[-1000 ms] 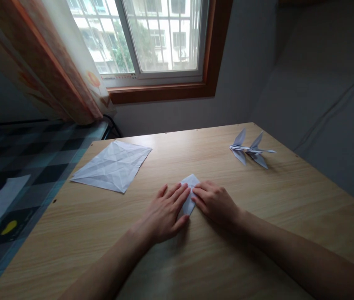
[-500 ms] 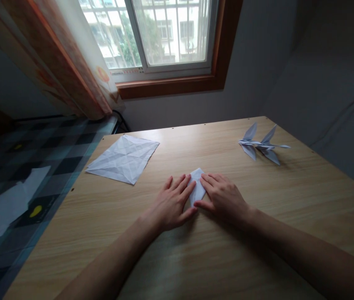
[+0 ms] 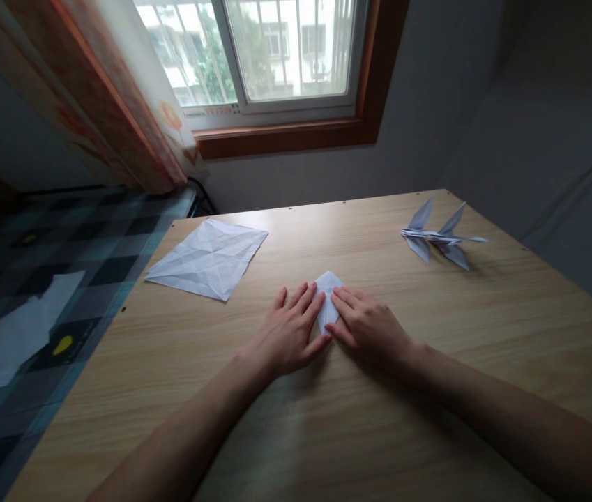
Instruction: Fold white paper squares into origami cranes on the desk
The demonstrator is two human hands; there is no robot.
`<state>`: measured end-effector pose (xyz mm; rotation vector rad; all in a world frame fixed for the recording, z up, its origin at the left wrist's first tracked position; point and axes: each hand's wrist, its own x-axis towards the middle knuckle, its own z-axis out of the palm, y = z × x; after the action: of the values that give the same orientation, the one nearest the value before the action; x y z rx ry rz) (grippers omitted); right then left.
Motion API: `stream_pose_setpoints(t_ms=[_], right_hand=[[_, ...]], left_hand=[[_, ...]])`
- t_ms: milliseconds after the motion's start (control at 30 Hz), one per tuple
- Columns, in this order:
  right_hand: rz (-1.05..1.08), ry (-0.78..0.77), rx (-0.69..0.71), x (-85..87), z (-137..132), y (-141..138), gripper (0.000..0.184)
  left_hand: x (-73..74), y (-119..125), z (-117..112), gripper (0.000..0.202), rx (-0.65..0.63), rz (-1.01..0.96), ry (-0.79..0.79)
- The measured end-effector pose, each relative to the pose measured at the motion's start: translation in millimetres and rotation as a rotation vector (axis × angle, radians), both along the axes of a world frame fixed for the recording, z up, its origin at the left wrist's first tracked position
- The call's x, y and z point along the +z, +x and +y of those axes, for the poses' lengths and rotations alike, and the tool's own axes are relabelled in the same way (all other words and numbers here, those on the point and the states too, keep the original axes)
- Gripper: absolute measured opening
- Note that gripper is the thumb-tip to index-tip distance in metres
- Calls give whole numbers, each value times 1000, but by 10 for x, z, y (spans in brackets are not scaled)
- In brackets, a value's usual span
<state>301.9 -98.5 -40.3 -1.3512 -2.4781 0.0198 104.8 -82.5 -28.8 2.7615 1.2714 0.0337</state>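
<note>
A small folded piece of white paper lies in the middle of the wooden table. My left hand lies flat on its left half, fingers stretched out and close together. My right hand presses flat on its right half, fingers extended toward the paper's tip. Only the paper's far point and a strip between the two hands show.
A creased, unfolded white sheet lies at the table's far left. A finished folded paper figure with wings stands at the far right. Left of the table is a chequered surface with white paper; a window and curtain lie beyond.
Both hands have stayed on the folded paper, their fingers drawing slightly closer over it. The camera has tilted a little, shifting the whole scene upward in view.
</note>
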Motion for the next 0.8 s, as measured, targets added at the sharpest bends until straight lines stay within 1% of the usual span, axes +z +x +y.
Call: stream_pose_setpoints(t_ms=[167,267,333,367,433,500,533,567,633,800], right_hand=[[-35,-28,-70,17,57,26,60],[-19,-48,-125,-8,98,62,63],[6,-29,-159,-33,107,88,63],[18,-7,-147,-44,105,100,63],[37,26,-36,-62,91,118,60],[47,8,90,-69,77,123,55],[49,-16,109,-69,74,122,53],[52,-37,91,-68,76,118,52],[49,-58,-4,-67,93,109,54],[41,-55,-168,-81,155,129,55]], left_hand=[[22,12,0,70,8,10,-20],[13,8,2,70,10,11,-13],[2,3,3,70,10,10,-5],[-3,1,4,70,8,9,-2],[-8,0,5,71,2,-1,5],[-3,4,4,71,2,-5,4],[2,7,4,71,5,-3,2],[7,11,2,71,10,2,-3],[15,16,0,70,18,11,-14],[6,15,-2,70,13,-6,-13]])
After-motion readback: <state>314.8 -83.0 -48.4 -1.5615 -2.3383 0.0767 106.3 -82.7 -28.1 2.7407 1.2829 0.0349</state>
